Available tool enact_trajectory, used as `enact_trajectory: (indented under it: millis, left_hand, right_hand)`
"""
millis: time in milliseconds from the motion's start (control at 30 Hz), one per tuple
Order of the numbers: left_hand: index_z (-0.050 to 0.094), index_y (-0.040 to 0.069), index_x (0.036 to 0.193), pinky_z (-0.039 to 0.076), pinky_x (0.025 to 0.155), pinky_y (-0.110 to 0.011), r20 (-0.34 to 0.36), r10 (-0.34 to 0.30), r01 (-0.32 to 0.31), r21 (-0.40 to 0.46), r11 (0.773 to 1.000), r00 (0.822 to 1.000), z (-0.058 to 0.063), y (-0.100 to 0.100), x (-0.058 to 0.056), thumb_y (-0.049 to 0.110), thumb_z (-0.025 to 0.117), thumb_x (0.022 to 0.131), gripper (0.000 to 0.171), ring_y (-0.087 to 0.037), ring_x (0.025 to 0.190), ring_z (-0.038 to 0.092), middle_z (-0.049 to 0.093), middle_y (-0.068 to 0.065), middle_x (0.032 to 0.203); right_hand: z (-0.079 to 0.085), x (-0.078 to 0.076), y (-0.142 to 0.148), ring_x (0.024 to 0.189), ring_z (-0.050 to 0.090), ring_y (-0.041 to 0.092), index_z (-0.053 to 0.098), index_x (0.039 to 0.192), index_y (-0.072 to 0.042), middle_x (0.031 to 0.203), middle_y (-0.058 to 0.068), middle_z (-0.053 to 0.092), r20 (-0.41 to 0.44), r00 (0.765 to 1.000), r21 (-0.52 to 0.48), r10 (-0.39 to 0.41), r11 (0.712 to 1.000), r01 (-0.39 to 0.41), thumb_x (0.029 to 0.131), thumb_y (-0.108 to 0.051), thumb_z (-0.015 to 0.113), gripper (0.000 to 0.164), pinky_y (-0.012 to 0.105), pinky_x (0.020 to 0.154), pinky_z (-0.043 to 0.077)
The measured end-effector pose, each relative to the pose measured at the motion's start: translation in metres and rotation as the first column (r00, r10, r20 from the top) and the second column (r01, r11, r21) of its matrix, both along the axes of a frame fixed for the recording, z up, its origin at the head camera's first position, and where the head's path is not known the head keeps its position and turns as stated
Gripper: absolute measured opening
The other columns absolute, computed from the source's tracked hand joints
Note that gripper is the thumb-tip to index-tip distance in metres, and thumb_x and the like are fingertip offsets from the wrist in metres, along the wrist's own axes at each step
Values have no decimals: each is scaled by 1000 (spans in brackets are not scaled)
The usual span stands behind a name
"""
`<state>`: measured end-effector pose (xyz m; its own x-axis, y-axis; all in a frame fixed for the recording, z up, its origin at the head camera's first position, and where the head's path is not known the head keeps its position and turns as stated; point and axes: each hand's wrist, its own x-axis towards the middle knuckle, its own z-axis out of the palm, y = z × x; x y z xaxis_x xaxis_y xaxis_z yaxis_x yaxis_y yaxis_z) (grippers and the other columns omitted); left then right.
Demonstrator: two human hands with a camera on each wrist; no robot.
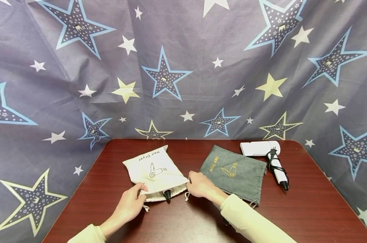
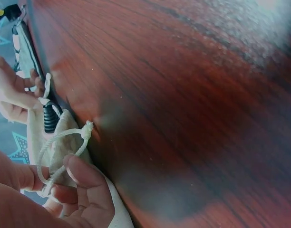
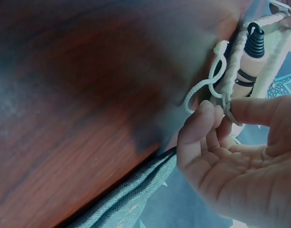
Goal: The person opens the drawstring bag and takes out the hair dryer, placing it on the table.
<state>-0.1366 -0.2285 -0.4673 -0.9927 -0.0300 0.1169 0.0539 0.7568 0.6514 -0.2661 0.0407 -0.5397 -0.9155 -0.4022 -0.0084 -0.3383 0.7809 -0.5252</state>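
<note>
"Fingers of the left hand (image 1: 129, 204) and the right hand (image 1: 201, 185) are both gripping something, aren't they?"

"Yes, pinching opposite corners of the white bag (image 1: 156, 168) at its mouth."

"Biggest thing around them?"

"A star-patterned curtain (image 1: 189, 33) behind, then the reddish-brown counter (image 1: 183, 227) that everything lies on."

"Next in size?"

"Two cloth bags, both lettered 'Hair Dryer': the gray bag (image 1: 238, 175) beyond the right hand, and the white one left of it, mouth toward the near side."

"Any dryer loose?"

"One white hair dryer (image 1: 256, 148), just beside the gray bag, with black cord (image 1: 272, 153) wrapped round its grip."

"And inside the white bag?"

"A pale handle (image 3: 251, 65) ringed by black bands; its ribbed black cord guard (image 3: 255, 46) shows at the mouth."

"Smallest?"

"Knotted drawstring ends (image 3: 221, 47), at each pinched corner."
</note>
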Motion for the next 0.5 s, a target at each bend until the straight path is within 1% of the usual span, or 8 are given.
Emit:
enact_trajectory:
  millis: [133, 267, 500]
  left_hand:
    - [66, 11, 102, 39, 61, -32, 0, 16, -16, 6, 1000, 1000, -1, -1, -1, -2, 63, 86, 21, -13, 63, 45, 45, 2, 68]
    - [64, 10, 103, 39, 64, -32, -16, 27, -27, -1, 1000, 999, -2, -3, 0, -2, 62, 86, 21, -14, 68, 48, 46, 2, 73]
    - [64, 9, 104, 41, 65, -34, -38, 18, -19, -22, 1000, 999, -2, -6, 0, -3, 60, 88, 20, -15, 71, 50, 49, 3, 74]
  right_hand:
    - [-2, -3, 2, 62, 56, 18, 55, 81, -18, 69, -3, 56, -13, 1000, -2, 20, 1000, -20, 91, -22, 61, 12, 37, 56, 46]
    - [-1, -5, 3, 61, 56, 16, 55, 80, -19, 68, -3, 57, -10, 1000, 9, 29, 1000, -29, 91, -23, 63, 13, 37, 55, 46]
    - [4, -4, 2, 60, 54, 17, 56, 80, -17, 68, -2, 55, -1, 999, 21, 50, 999, -50, 90, -20, 62, 13, 37, 53, 45]
